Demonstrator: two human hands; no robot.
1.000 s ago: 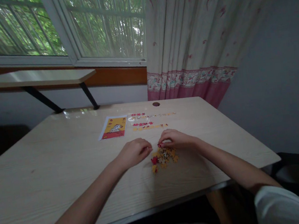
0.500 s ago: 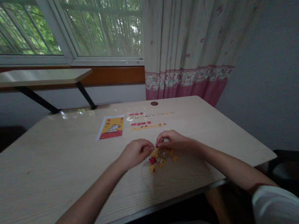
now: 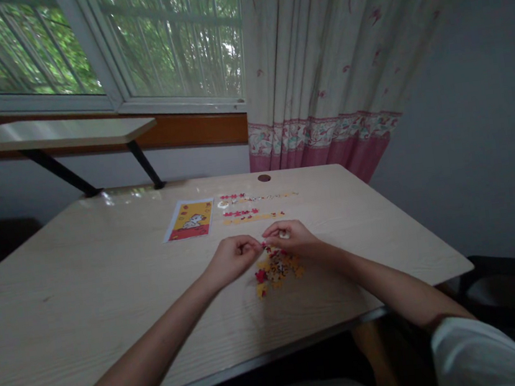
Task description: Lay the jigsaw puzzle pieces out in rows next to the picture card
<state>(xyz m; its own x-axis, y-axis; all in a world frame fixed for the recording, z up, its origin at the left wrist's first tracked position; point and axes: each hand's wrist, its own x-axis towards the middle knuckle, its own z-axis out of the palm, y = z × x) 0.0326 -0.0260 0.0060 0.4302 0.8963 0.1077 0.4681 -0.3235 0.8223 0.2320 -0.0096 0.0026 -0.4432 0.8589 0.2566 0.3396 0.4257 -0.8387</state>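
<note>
A small heap of red and yellow puzzle pieces (image 3: 276, 271) lies on the pale wooden table (image 3: 85, 283) in front of me. My left hand (image 3: 231, 260) hovers just left of the heap, fingers curled in a pinch. My right hand (image 3: 291, 239) sits above the heap's far side, fingers also pinched. The fingertips of both hands meet over a small red piece (image 3: 264, 246) that is too tiny to see clearly. Farther back lie short joined rows of pieces (image 3: 252, 208) and a yellow and red picture card (image 3: 189, 219).
A round cable hole (image 3: 264, 178) is at the table's far edge. Behind stand a second tabletop on black legs (image 3: 53, 136), a window (image 3: 93, 44) and a pink-hemmed curtain (image 3: 317, 66). The table's right corner (image 3: 464, 268) is close to a dark seat.
Both hands have lifted slightly off the heap and drawn together, fingertips now touching above its far edge. The camera has shifted a little.
</note>
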